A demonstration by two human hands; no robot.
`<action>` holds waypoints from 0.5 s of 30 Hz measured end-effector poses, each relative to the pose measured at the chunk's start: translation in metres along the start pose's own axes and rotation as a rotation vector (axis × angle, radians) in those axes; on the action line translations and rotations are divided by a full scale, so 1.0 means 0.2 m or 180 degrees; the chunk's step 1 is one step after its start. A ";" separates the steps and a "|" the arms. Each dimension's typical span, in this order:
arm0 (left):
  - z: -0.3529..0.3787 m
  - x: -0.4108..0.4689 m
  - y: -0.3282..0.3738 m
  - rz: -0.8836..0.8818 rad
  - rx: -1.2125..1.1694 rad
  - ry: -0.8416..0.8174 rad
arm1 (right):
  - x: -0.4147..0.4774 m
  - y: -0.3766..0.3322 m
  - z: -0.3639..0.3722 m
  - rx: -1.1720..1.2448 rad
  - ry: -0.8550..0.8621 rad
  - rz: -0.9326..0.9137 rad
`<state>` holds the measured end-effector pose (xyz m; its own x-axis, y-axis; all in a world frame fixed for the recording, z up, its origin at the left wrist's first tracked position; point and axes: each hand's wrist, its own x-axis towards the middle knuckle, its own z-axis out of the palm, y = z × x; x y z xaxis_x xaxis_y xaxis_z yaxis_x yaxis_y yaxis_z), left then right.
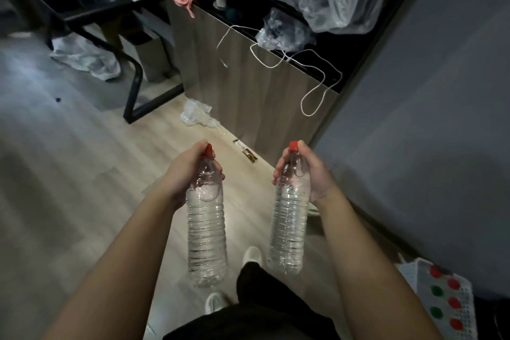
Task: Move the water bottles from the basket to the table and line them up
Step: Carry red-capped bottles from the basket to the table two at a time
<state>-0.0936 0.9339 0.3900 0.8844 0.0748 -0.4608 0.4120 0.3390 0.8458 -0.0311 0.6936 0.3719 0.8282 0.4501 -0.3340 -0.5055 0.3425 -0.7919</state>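
Two clear plastic water bottles with red caps hang upright over the wooden floor. My left hand (190,174) grips the neck of the left bottle (207,232), fingers wrapped just below its cap. My right hand (309,174) grips the neck of the right bottle (288,229) the same way. At the bottom right, a white woven basket (414,276) holds several more bottles, seen only by their red and green caps (444,301). The dark table (91,12) stands at the upper left.
A wood-fronted cabinet (248,85) with plastic bags and a dangling white cord stands ahead. Crumpled plastic (196,113) lies on the floor by its base. A grey wall (427,132) runs along the right. My feet in white shoes are below the bottles.
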 end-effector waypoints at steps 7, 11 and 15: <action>-0.26 0.27 0.11 -0.0025 -0.0149 0.0374 | 0.48 0.01 0.12 -0.0171 -0.0233 0.0232; -0.41 0.51 0.26 0.0059 -0.0314 0.0602 | 0.87 -0.03 0.23 -0.0352 -0.0294 0.0349; -0.54 0.73 0.43 0.0120 -0.0418 0.0670 | 1.22 -0.12 0.35 -0.0485 -0.0487 0.0493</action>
<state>0.0469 1.0750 0.3666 0.8276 0.2788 -0.4872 0.3354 0.4502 0.8275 0.1662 0.8536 0.3446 0.6917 0.6108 -0.3853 -0.5716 0.1370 -0.8090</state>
